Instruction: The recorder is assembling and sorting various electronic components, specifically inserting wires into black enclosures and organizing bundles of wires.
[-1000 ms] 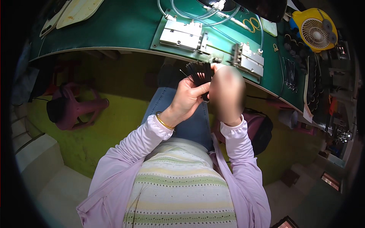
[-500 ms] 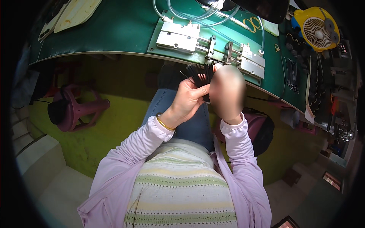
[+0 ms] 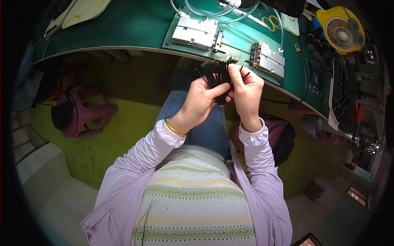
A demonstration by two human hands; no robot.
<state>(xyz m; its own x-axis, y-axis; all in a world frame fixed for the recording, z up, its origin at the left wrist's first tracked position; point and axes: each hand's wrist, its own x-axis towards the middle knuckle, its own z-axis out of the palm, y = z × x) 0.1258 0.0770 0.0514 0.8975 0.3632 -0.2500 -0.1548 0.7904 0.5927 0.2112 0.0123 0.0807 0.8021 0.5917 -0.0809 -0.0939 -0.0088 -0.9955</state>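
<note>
My left hand (image 3: 198,100) is closed around a fanned bundle of thin black strips (image 3: 211,74), with the thumb lying across them. Beside it my right hand (image 3: 248,92) pinches at the bundle's right side, thumb and forefinger together. A short black strip (image 3: 246,75) sticks out past the right fingers; whether it is separate from the bundle I cannot tell. Just beyond both hands, at the bench's front edge, sits a pneumatic fixture with a left metal block (image 3: 194,31) and a right metal block (image 3: 271,61), a gap between their jaws.
Clear air hoses (image 3: 242,19) loop over the fixture on the green bench (image 3: 127,26). A yellow fan (image 3: 344,35) stands at the far right, with black strips (image 3: 315,80) laid out nearer. Purple stools (image 3: 84,110) stand below on the left and right.
The fixture's jaws have drawn apart, their guide rods pulled back into the blocks. My right hand, blurred before, now shows its pinch; my left hand keeps its hold on the bundle.
</note>
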